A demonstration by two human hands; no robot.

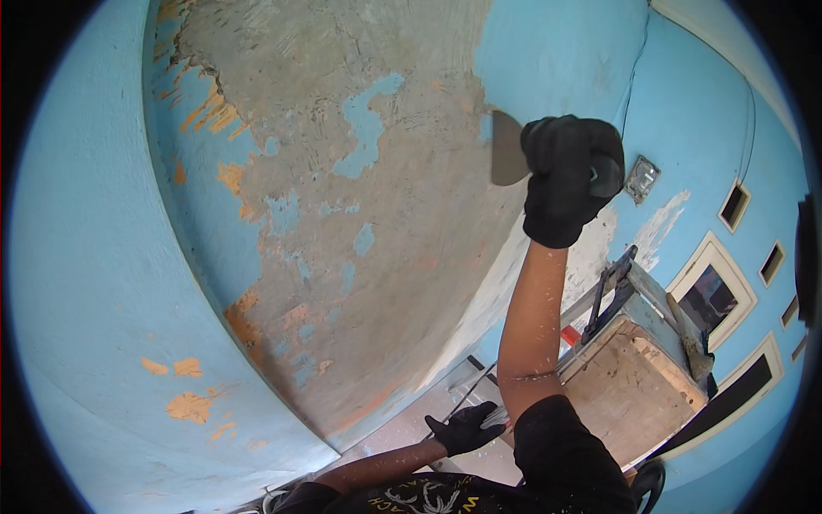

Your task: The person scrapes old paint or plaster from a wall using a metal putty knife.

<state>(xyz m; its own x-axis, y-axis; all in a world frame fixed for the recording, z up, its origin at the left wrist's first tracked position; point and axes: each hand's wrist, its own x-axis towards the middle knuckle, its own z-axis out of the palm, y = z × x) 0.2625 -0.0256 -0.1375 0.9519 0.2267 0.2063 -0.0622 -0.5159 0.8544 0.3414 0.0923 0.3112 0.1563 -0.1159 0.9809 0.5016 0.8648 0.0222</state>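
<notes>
My right hand (571, 173), in a black glove, is raised and closed around the dark handle of a wide scraper (507, 151). Its flat metal blade is at the wall, by the border between bare grey plaster (411, 160) and light blue paint (552, 58). A small blue patch of paint is beside the blade's edge. Lower down, my left hand (463, 429), also black-gloved, has its thumb spread from the fingers. A greyish streaked area shows by those fingers; I cannot tell whether it is part of the glove or something behind it.
A wooden-topped stand (632, 392) with tools on it is at right, near a metal frame (610, 289). An open electrical box (642, 180) and hanging cables are on the adjoining blue wall. Framed openings (713, 289) lie farther right. A blue wall edge (212, 302) juts in at left.
</notes>
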